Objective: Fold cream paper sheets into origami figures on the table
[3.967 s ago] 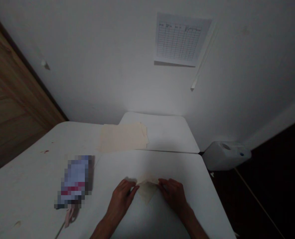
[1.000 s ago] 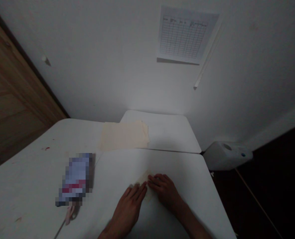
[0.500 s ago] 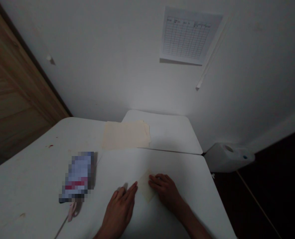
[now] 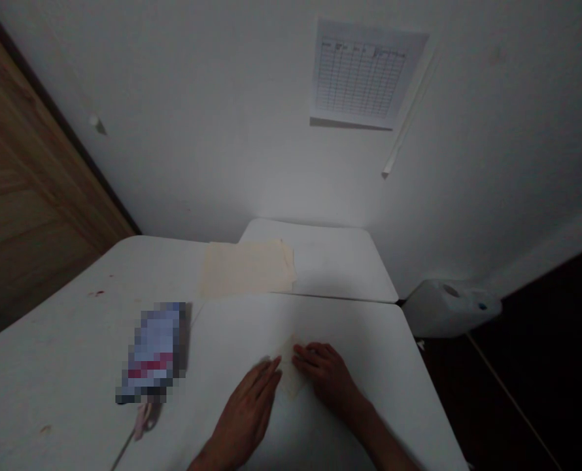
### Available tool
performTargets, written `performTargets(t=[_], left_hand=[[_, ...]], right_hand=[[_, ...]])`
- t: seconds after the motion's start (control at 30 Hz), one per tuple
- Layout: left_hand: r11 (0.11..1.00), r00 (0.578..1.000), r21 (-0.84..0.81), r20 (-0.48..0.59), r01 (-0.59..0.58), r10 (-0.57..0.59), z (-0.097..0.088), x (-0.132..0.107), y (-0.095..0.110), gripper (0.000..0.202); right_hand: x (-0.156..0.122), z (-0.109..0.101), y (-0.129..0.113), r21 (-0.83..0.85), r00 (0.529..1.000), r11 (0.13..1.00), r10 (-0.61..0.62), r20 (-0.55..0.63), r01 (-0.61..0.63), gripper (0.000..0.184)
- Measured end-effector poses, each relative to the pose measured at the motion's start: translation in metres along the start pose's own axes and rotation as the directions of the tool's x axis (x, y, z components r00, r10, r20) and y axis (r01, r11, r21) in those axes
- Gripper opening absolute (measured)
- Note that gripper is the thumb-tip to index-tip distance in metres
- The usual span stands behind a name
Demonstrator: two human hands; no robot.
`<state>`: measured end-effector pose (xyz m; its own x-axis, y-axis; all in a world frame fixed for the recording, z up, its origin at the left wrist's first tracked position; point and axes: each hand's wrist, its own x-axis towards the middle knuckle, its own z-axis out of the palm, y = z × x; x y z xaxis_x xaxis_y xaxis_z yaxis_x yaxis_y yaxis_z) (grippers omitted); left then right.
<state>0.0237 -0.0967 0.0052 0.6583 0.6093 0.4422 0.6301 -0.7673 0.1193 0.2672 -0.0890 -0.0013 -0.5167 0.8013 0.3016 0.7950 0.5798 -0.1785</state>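
A small cream folded paper (image 4: 290,374) lies on the white table (image 4: 232,340) in front of me. My left hand (image 4: 252,405) lies flat with its fingers stretched out, the fingertips touching the paper's left edge. My right hand (image 4: 326,377) presses down on the paper's right side with bent fingers, covering part of it.
A stack of cream paper sheets (image 4: 246,268) lies further back on the table. A blurred-out flat object (image 4: 154,352) rests at the left, pink-handled scissors (image 4: 141,418) just below it. A second white table (image 4: 320,258) stands behind. A white plastic canister (image 4: 450,306) sits on the floor at right.
Four seconds ago both hands held the paper's outer corners. The left hand has since pulled back off the paper and now slides forward along its left edge. The right hand stays pressed.
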Motion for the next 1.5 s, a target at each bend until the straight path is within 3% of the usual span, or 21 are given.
performTargets(t=[0.2, 0.43, 0.6, 0.8, 1.27, 1.5], left_hand=[[0.999, 0.996, -0.052, 0.094, 0.005, 0.000, 0.006, 0.023, 0.000, 0.041], [0.998, 0.991, -0.041, 0.128, 0.045, -0.039, 0.007, 0.032, 0.003, 0.042], [0.998, 0.992, -0.052, 0.122, 0.032, -0.025, 0.007, 0.039, 0.003, 0.048], [0.998, 0.991, -0.056, 0.132, 0.028, -0.020, 0.008, 0.053, -0.001, 0.040], [0.991, 0.978, -0.065, 0.184, 0.114, -0.101, 0.007, 0.069, 0.002, 0.020], [0.988, 0.986, -0.089, 0.119, 0.129, -0.118, 0.012, 0.068, 0.002, 0.020]], right_hand=[[-0.001, 0.007, 0.001, -0.018, 0.999, 1.000, 0.000, -0.036, -0.001, 0.034], [-0.010, 0.007, -0.003, -0.019, 0.984, 1.000, -0.007, -0.179, 0.004, 0.024], [-0.015, 0.001, -0.008, 0.004, 0.987, 1.000, -0.025, -0.158, 0.026, 0.020], [-0.016, -0.003, -0.011, 0.003, 0.992, 1.000, -0.013, -0.125, 0.013, 0.026], [-0.014, -0.007, -0.031, 0.105, 0.983, 0.979, 0.182, -0.039, -0.177, 0.039], [-0.021, -0.007, -0.031, 0.058, 0.942, 0.944, 0.329, -0.059, -0.326, 0.044]])
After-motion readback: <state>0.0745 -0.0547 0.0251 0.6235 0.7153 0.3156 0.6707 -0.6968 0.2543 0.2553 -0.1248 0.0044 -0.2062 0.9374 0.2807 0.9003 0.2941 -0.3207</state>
